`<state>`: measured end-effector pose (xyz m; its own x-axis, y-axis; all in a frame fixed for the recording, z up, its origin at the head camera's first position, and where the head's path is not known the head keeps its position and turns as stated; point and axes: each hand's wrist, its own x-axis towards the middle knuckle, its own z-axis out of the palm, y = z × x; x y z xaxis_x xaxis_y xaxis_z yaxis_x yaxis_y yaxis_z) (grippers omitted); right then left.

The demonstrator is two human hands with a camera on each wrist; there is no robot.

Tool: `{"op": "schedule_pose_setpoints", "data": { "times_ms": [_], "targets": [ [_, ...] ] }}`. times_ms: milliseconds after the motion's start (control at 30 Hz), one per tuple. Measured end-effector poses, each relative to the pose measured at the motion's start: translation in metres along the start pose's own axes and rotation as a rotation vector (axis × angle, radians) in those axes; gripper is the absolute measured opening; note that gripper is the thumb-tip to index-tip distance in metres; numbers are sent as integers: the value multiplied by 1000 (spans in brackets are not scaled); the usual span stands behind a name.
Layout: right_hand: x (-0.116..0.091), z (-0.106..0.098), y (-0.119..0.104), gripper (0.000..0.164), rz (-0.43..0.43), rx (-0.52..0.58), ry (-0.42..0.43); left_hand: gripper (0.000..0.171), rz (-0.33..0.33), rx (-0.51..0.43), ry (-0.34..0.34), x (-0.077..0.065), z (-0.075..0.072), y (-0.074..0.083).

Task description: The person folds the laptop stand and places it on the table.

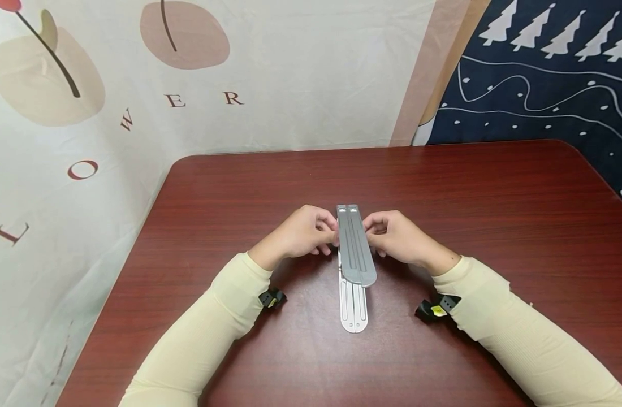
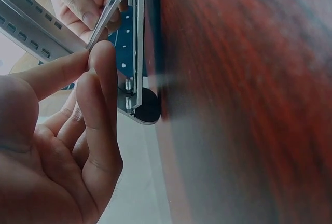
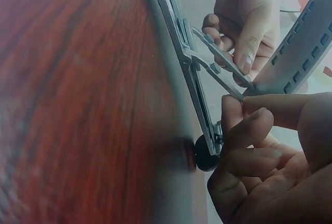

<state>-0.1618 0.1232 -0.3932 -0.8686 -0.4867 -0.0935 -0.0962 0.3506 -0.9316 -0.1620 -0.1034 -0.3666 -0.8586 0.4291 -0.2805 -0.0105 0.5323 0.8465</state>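
A folding metal laptop stand (image 1: 357, 246) lies lengthwise on the table, its grey upper arms raised over the silvery base (image 1: 354, 311). The upper part angles slightly right of the base. From the left side, my left hand (image 1: 311, 232) pinches a thin support strut (image 2: 110, 14) between thumb and forefinger. Opposite it, my right hand (image 1: 400, 237) pinches the matching strut (image 3: 220, 79) by its upper end. Slots run along the raised arm (image 3: 303, 42) in the right wrist view. A round black pad (image 3: 206, 156) sits at one end of the base.
The reddish-brown wooden table (image 1: 240, 181) has rounded far corners. Behind it hang a pale printed cloth (image 1: 311, 73) and a dark blue cloth (image 1: 535, 96) with white trees. Each sleeved wrist carries a small black camera (image 1: 272, 298).
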Motion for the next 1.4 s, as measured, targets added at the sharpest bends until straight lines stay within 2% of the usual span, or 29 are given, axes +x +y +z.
{"op": "schedule_pose_setpoints", "data": {
  "times_ms": [567,1400],
  "targets": [
    [-1,1,1,9,21,20,-41,8,-18,45,-11,-1,1,0],
    [-1,0,2,7,9,-25,-82,7,-24,74,-34,-1,1,1]
  ]
}}
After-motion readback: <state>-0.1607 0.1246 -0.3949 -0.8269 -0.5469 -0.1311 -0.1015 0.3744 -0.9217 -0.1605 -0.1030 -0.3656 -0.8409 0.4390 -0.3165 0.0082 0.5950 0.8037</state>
